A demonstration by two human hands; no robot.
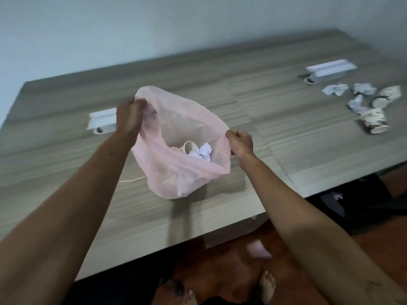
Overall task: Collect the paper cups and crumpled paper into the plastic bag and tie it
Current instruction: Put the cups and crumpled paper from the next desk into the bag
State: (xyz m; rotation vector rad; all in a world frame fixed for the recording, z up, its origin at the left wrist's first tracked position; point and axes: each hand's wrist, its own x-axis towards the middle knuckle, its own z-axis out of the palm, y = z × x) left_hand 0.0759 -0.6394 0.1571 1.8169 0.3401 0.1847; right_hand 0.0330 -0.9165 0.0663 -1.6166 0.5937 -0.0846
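A thin pink plastic bag [176,170] stands on the wooden table [253,95], its mouth held wide. My left hand [130,117] grips the rim at its far left. My right hand [240,142] pinches the rim at the right side. Inside the bag lie a paper cup [187,147] and a crumpled white paper [203,153]. At the table's far right lie patterned paper cups [374,122] [386,96] on their sides among crumpled papers [363,88] [335,89] [355,104].
A white holder [101,121] sits on the table behind my left forearm, and a second white holder [330,70] lies at the back right. A dark bag [356,205] rests on the red floor beside the table's right edge. My bare feet [266,285] show below the front edge.
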